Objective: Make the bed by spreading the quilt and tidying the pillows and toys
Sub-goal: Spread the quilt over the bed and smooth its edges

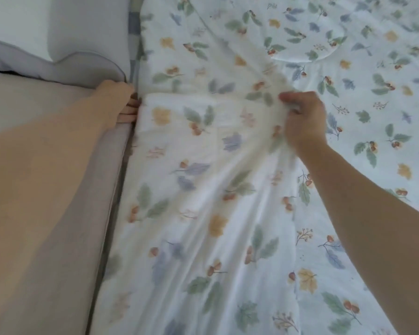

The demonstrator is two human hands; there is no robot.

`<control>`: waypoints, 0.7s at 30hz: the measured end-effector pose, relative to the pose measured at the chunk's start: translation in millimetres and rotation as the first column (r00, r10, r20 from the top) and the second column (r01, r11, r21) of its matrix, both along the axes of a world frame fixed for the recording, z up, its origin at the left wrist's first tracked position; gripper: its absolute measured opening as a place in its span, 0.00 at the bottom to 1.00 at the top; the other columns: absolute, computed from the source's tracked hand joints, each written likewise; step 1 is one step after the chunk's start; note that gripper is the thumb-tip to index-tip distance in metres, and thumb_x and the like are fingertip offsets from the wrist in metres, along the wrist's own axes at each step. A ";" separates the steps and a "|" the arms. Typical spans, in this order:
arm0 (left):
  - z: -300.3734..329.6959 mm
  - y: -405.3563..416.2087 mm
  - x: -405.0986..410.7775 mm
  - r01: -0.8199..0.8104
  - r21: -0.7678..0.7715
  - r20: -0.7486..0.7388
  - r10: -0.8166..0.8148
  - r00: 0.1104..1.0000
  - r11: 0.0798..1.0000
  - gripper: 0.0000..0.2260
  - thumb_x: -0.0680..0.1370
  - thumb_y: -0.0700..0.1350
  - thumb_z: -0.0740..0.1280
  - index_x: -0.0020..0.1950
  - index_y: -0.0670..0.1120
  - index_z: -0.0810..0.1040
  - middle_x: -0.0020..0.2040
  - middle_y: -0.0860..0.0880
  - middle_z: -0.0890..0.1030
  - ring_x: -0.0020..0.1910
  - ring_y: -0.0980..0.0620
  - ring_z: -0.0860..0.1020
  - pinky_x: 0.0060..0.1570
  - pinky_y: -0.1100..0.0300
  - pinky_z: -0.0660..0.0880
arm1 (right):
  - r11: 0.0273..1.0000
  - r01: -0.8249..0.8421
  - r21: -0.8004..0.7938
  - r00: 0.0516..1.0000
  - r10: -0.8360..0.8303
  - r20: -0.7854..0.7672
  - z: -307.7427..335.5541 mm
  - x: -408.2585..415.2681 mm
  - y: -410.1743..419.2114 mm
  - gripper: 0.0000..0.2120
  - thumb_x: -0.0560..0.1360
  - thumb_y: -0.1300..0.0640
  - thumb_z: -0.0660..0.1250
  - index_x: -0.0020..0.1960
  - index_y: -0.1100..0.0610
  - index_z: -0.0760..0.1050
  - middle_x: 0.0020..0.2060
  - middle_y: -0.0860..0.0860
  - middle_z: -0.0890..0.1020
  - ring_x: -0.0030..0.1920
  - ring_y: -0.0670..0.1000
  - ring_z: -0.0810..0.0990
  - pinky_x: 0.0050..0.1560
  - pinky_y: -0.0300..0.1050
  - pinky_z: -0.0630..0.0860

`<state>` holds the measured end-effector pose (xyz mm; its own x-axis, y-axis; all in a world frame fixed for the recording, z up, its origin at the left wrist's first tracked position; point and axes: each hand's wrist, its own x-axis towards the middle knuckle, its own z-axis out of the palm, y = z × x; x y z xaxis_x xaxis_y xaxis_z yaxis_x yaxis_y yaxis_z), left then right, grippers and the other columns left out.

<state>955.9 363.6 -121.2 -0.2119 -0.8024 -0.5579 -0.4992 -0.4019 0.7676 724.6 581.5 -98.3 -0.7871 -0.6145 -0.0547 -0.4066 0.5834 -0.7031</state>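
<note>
Two hands work on a white quilt (203, 177) printed with leaves and acorns, which covers most of the head view from the near edge to the far right. The right hand (302, 119) is out over the middle of the quilt, its thumb and fingers curled together and pinching up a bunch of fabric, so that folds fan out from the grip toward the near left. The bare right forearm enters from the near right.

The left hand (128, 110) is at the quilt's left edge, down in the gap between the quilt and a beige padded bed side (58, 189). Only the fingers (131, 108) show past a peach sleeve (46, 146); they look bent against the quilt's edge, but whether they grip it cannot be told, as the sleeve and the quilt hide most of the hand.

Far right, a rounded corner of the same printed fabric (312, 44) lies folded on top of the quilt. Far left, a grey curved headboard (58, 66) stands against a pale wall (17, 20), and a strip of blue checked fabric (133, 32) shows between the headboard and the quilt.
</note>
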 end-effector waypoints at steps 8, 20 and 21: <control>-1.6 11.3 -10.6 0.158 -0.030 0.011 -0.158 0.987 0.987 0.08 0.75 0.44 0.68 0.37 0.48 0.72 0.37 0.51 0.75 0.34 0.56 0.74 0.26 0.68 0.75 | 0.972 -0.100 0.212 0.995 0.104 -0.009 -26.1 1.8 20.0 0.24 0.76 0.70 0.56 0.71 0.57 0.64 0.64 0.53 0.67 0.53 0.47 0.69 0.43 0.24 0.60; -19.9 24.6 13.5 -0.008 -0.342 -0.104 -0.030 0.994 0.940 0.12 0.77 0.51 0.60 0.35 0.50 0.72 0.32 0.55 0.73 0.37 0.52 0.71 0.35 0.62 0.68 | 0.997 0.043 -0.068 0.998 -0.039 0.055 -22.8 49.8 99.4 0.21 0.79 0.58 0.57 0.71 0.50 0.63 0.61 0.45 0.71 0.47 0.39 0.72 0.50 0.27 0.71; -16.0 37.7 19.7 -0.026 -0.324 -0.150 -0.025 0.988 0.946 0.11 0.78 0.50 0.60 0.36 0.51 0.71 0.33 0.55 0.72 0.36 0.54 0.72 0.33 0.63 0.69 | 0.987 0.104 -0.125 0.994 -0.099 0.050 -20.9 66.6 122.7 0.18 0.79 0.59 0.57 0.69 0.51 0.66 0.59 0.45 0.73 0.46 0.36 0.72 0.45 0.24 0.70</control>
